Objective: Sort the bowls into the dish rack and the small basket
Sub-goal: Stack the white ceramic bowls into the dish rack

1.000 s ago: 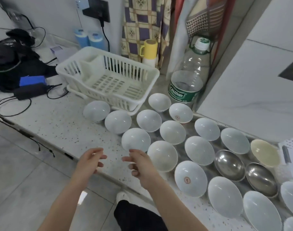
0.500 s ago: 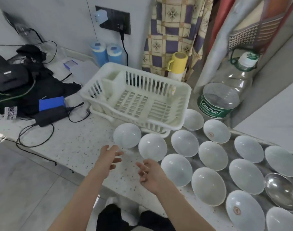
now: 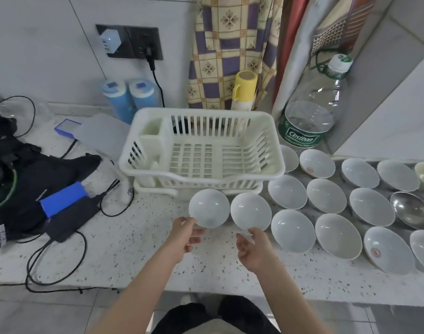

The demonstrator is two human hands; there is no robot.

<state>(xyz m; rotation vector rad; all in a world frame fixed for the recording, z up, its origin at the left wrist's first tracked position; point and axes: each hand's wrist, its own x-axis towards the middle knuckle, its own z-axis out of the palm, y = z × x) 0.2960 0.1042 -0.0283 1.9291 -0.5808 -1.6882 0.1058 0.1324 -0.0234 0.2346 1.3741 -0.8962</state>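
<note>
Glossy white ceramic bowls sit upright in rows on the speckled stone counter point(image 3: 124, 251), the leftmost white bowl point(image 3: 209, 208) just in front of the white slatted plastic dish rack point(image 3: 201, 150). The left hand point(image 3: 184, 235) touches that bowl's near rim, fingers loosely curved. The right hand point(image 3: 254, 249) reaches the neighbouring white bowl point(image 3: 250, 214); whether it pinches the rim, I cannot tell.
</note>
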